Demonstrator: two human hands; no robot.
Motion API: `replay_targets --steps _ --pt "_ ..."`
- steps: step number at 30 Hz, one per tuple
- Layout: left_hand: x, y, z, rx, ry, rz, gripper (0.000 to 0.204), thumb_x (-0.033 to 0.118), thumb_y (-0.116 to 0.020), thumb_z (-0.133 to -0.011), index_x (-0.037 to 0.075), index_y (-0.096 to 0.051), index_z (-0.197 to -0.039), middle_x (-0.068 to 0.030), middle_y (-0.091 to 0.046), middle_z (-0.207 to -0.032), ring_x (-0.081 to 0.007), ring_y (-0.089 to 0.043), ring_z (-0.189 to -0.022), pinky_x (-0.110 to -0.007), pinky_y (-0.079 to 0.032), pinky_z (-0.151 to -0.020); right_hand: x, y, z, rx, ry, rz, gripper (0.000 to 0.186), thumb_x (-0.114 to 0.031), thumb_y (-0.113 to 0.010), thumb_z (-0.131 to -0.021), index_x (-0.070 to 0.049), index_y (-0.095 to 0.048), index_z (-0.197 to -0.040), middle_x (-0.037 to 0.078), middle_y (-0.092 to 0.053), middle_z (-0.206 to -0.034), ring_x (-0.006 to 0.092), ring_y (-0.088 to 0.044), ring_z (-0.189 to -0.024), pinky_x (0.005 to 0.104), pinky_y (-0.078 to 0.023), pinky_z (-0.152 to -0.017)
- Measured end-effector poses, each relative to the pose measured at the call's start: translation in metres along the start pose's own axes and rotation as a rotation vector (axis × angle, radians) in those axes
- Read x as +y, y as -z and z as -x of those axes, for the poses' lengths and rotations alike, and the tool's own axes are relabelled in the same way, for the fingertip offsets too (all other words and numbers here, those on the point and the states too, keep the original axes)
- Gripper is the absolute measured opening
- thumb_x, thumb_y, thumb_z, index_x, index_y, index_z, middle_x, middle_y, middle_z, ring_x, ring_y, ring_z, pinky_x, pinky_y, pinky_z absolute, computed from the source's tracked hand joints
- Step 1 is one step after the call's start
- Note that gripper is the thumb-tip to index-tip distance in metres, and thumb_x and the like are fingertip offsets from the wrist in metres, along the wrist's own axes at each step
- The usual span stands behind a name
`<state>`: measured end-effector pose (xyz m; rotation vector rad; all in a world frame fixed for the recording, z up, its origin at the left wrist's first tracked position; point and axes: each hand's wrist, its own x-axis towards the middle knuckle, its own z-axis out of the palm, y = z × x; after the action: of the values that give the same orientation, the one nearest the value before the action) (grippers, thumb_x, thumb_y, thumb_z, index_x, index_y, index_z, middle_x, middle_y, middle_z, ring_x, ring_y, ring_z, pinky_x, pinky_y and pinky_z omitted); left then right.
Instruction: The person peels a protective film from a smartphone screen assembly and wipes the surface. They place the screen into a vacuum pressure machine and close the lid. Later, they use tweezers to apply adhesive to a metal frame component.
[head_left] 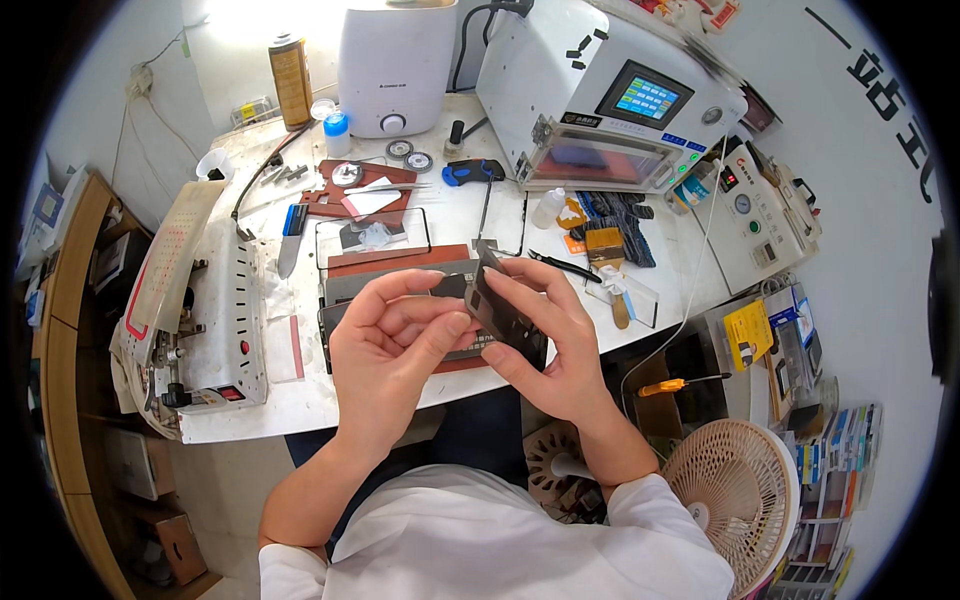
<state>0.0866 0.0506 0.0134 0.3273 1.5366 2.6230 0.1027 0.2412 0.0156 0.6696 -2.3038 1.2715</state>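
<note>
My right hand (545, 370) grips a dark, thin rectangular panel (505, 322), tilted nearly upright, with fingers on its upper face and thumb near its lower edge. My left hand (385, 360) is curled beside the panel's left edge, thumb and fingertips close together; what they pinch, if anything, is hidden. Beneath both hands lie grey metal plates (355, 282) on a reddish-brown mat (390, 258). A thin wire frame (428, 225) lies behind them.
The white bench (260, 420) holds a white press (220, 340) at left, a boxy machine with screen (560, 90), a humidifier (390, 70), a spray can (288, 85), a knife (290, 250), pliers (560, 266) and a brush (605, 250). A fan (730, 500) stands at lower right.
</note>
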Motion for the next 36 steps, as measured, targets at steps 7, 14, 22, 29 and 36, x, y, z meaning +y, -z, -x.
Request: replay_targets --steps 7,14,22,29,36 --pt "0.0002 0.0007 -0.0008 0.001 -0.002 -0.007 0.033 -0.007 -0.064 -0.091 -0.004 -0.054 -0.122 -0.0179 -0.072 -0.101 -0.019 -0.072 -0.091 -0.032 -0.062 -0.083 0.0004 -0.0006 0.0006 0.01 0.0 0.042 0.057 -0.015 -0.078 -0.079 -0.007 -0.062 -0.133 0.018 -0.053 -0.133 0.0287 -0.059 -0.111 0.0369 -0.052 -0.088" --pt "0.0013 0.0004 -0.0007 0.016 0.008 -0.016 0.033 -0.007 -0.064 -0.091 -0.004 -0.053 -0.122 -0.0183 -0.071 -0.102 -0.0194 -0.072 -0.091 -0.032 -0.062 -0.083 0.0 -0.0006 0.0008 0.01 -0.008 0.054 0.057 -0.015 -0.079 -0.078 -0.008 -0.063 -0.133 0.017 -0.053 -0.133 0.0285 -0.059 -0.111 0.0364 -0.052 -0.087" --pt "0.0011 0.0009 -0.0009 0.01 0.008 -0.003 0.033 -0.007 -0.065 -0.091 -0.004 -0.053 -0.122 -0.0181 -0.071 -0.101 -0.0196 -0.072 -0.091 -0.032 -0.062 -0.083 -0.0007 -0.0011 0.0005 -0.001 -0.019 0.027 0.057 -0.015 -0.079 -0.079 -0.007 -0.063 -0.133 0.017 -0.053 -0.133 0.0291 -0.059 -0.112 0.037 -0.052 -0.088" --pt "0.0027 0.0007 0.0003 0.001 0.017 -0.005 0.034 -0.007 -0.065 -0.091 -0.003 -0.053 -0.123 -0.0174 -0.071 -0.1 -0.0197 -0.072 -0.092 -0.032 -0.062 -0.084 0.0 -0.0002 0.001 -0.021 -0.023 0.002 0.057 -0.015 -0.078 -0.08 -0.006 -0.062 -0.134 0.018 -0.053 -0.133 0.0307 -0.058 -0.113 0.0388 -0.05 -0.093" --pt "0.0037 0.0011 0.0014 -0.012 0.014 0.011 0.035 -0.007 -0.064 -0.091 -0.003 -0.053 -0.123 -0.0169 -0.071 -0.1 -0.02 -0.072 -0.092 -0.032 -0.062 -0.084 -0.0006 0.0005 0.0003 -0.028 -0.002 0.004 0.057 -0.014 -0.077 -0.08 -0.006 -0.062 -0.134 0.018 -0.053 -0.133 0.0307 -0.058 -0.114 0.0388 -0.05 -0.093"
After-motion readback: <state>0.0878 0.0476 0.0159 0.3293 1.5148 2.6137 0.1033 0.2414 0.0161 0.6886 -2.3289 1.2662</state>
